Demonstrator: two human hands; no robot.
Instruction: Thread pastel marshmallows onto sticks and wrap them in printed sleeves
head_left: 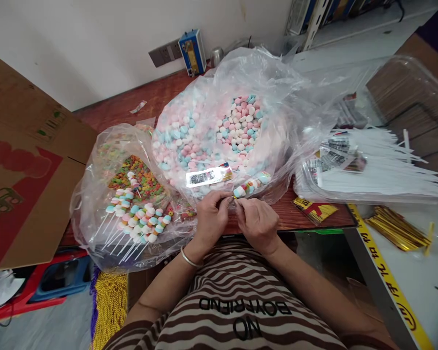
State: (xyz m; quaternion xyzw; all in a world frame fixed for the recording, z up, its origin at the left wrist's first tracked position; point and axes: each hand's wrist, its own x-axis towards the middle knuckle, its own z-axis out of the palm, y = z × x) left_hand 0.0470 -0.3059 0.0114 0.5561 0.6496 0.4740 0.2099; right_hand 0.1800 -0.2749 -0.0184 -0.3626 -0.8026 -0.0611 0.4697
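Note:
My left hand (210, 214) and my right hand (256, 219) meet at the table's near edge, both pinching the lower end of a wrapped marshmallow skewer (252, 185) that points up and right. A small gold twist tie (234, 198) shows between my fingertips. Just behind the skewer lies a big clear bag of pink, blue and white marshmallows (219, 131) with a barcode label (209, 176) on its front. A silver bangle sits on my left wrist.
At the left, a clear bag (131, 194) holds coloured cereal rings and several finished skewers (136, 221). A plastic tray of white sticks (379, 170) lies at the right, with gold twist ties (396, 228) near it. A cardboard box (25, 160) stands far left.

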